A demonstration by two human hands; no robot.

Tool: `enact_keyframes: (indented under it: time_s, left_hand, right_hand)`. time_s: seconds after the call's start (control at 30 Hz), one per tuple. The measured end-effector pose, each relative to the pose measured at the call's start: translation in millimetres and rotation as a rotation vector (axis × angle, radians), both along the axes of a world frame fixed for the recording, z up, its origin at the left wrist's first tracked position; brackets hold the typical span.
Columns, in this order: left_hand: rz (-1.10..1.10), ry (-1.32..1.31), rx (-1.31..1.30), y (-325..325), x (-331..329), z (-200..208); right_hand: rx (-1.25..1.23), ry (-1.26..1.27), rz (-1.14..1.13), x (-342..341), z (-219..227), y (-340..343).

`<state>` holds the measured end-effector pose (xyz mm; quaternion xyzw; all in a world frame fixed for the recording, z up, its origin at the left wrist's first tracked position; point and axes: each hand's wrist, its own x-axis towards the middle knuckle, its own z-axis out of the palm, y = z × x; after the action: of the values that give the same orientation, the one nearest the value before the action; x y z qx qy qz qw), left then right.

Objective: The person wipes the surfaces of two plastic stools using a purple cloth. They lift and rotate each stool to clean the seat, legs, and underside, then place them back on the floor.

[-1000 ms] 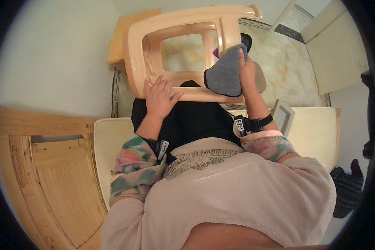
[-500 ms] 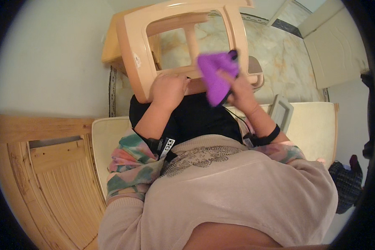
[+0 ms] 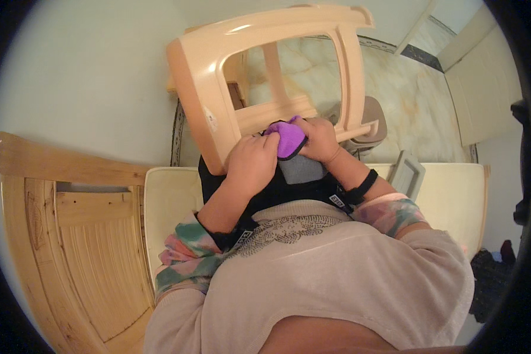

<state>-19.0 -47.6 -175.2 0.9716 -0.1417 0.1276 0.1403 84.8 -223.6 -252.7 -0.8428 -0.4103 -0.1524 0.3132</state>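
At the far left a wooden door (image 3: 71,236) fills the lower corner, with a cream cushioned seat (image 3: 171,206) just beside it. Above, a peach plastic chair (image 3: 206,94) is tipped over the person's lap, its frame open onto the marble floor (image 3: 407,100). The left hand (image 3: 251,162) rests against the chair's lower crossbar, its grip curled shut on the left edge of a purple cloth (image 3: 288,138) (grey on its underside, which hangs down toward the body). The cloth lies bunched between the two hands, pressed on the crossbar. The right hand (image 3: 318,138) touches the cloth from the right, fingers folded over it in a closed grip. Further right, a black strap (image 3: 363,186) circles the right forearm, and a small grey panel (image 3: 406,171) leans near the seat's edge.
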Motion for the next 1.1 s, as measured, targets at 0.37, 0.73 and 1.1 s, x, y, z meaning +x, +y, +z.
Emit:
enact_keyframes:
  time_s: [0.37, 0.73, 1.1]
  left_hand:
    - [0.745, -0.321, -1.203, 111, 8, -72]
    - [0.44, -0.105, -0.957, 100, 42, -72]
    - [0.518, -0.059, -0.95, 67, 18, -71]
  right_hand:
    - [0.009, 0.067, 0.159, 4, -18, -33]
    - [0.064, 0.119, 0.08, 0, -26, -38]
    - [0.032, 0.167, 0.143, -38, -2, -14]
